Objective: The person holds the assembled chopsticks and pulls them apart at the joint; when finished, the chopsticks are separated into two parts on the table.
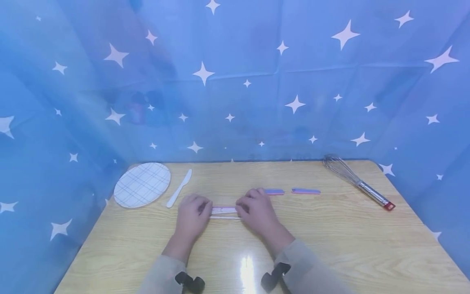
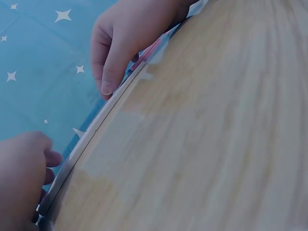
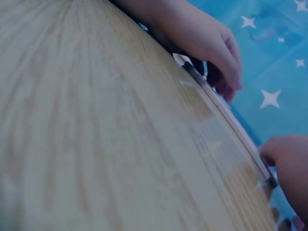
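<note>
Several thin, straight sticks (image 1: 224,211), white with a pink one at the back, lie side by side across the middle of the table. At their left end my left hand (image 1: 192,215) pinches them with curled fingers. My right hand (image 1: 258,210) pinches the right end between thumb and fingers. One white stick (image 1: 225,217) lies slightly apart, nearer me. Seen edge-on in the left wrist view, a pale stick (image 2: 91,130) runs along the tabletop between both hands. The sticks' ends are hidden by the fingers in the head view.
Beyond my right hand are two small groups of purple and pink sticks, one near (image 1: 274,192) and one farther right (image 1: 306,191). A checked plate (image 1: 142,184) and a white knife (image 1: 179,188) lie left. A whisk (image 1: 358,181) lies right. A starry blue curtain (image 1: 249,118) surrounds the wooden table (image 1: 349,249).
</note>
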Action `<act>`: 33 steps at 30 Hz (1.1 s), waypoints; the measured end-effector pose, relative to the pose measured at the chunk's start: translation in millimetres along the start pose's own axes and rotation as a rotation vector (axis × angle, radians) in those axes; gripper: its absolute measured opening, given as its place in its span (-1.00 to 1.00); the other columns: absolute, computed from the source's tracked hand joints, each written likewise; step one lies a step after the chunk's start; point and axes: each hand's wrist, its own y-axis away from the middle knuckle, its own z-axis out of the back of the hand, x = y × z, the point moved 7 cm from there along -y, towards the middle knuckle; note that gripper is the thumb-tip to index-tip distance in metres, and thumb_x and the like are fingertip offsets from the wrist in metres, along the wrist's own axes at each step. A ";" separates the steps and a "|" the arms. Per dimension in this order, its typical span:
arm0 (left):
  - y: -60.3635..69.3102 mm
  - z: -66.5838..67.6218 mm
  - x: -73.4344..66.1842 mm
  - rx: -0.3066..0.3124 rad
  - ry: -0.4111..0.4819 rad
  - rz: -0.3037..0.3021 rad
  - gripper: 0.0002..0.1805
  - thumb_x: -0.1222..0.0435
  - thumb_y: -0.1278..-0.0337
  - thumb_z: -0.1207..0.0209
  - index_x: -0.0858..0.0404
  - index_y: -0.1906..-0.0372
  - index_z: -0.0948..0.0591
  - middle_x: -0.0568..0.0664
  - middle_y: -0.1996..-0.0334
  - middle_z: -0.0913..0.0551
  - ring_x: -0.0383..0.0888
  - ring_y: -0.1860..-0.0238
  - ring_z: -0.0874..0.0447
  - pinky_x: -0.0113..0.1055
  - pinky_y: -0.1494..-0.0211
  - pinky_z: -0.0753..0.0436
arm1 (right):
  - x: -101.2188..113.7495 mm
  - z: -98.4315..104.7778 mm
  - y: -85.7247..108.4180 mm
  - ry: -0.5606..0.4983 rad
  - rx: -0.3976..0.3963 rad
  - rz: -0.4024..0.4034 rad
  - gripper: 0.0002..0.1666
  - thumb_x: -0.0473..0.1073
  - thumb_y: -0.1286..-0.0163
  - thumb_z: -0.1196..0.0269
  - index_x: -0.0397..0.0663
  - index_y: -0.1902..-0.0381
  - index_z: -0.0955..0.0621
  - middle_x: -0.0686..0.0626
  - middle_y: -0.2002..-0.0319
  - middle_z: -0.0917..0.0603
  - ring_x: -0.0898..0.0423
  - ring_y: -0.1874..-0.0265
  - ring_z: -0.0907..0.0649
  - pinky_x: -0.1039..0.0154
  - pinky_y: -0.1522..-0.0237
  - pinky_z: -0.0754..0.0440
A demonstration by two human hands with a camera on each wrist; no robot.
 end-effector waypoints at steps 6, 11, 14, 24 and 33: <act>0.3 -3.5 8.1 0.141 0.009 0.080 -0.80 0.12 -0.16 -0.49 0.07 0.14 -0.86 -0.10 0.09 -0.73 0.00 -0.05 -0.57 0.12 -0.33 -0.39 | 1.7 -6.5 0.2 0.008 0.020 -0.002 -0.88 0.00 -0.44 -0.45 0.20 0.15 -0.86 0.19 0.16 -0.67 0.11 0.01 -0.52 0.07 -0.14 -0.50; -1.5 -2.4 13.0 0.198 0.058 0.097 -0.76 0.15 -0.02 -0.55 0.07 0.15 -0.87 -0.12 0.08 -0.72 0.01 -0.09 -0.56 0.14 -0.35 -0.37 | 0.0 -10.0 -0.9 0.014 0.063 -0.020 -0.86 0.03 -0.47 -0.42 0.19 0.13 -0.84 0.19 0.14 -0.69 0.11 0.01 -0.53 0.07 -0.16 -0.50; -2.8 -4.3 16.2 0.215 0.059 0.091 -0.76 0.15 -0.03 -0.56 0.04 0.15 -0.87 -0.13 0.07 -0.73 0.01 -0.12 -0.56 0.13 -0.36 -0.38 | -1.9 -10.1 -0.8 -0.002 0.074 -0.052 -0.87 0.04 -0.46 -0.43 0.21 0.13 -0.84 0.22 0.16 -0.68 0.13 0.02 -0.52 0.08 -0.16 -0.48; -2.3 -6.6 17.8 0.235 0.056 0.112 -0.76 0.12 -0.03 -0.57 0.01 0.16 -0.86 -0.11 0.04 -0.75 0.03 -0.14 -0.56 0.16 -0.37 -0.36 | -1.1 -9.6 -0.4 -0.097 0.106 -0.128 -0.87 0.00 -0.39 -0.50 0.18 0.16 -0.82 0.15 0.10 -0.74 0.01 -0.07 -0.66 -0.18 -0.61 -0.05; -4.8 -6.0 18.0 0.197 0.058 0.104 -0.76 0.16 0.02 -0.60 0.01 0.19 -0.86 -0.13 0.08 -0.77 0.04 -0.11 -0.59 0.17 -0.35 -0.37 | -4.1 -10.7 -2.2 -0.130 0.104 -0.165 -0.93 -0.04 -0.35 -0.52 0.22 0.23 -0.82 0.21 0.17 -0.70 0.07 0.01 -0.59 -0.15 -0.51 -0.21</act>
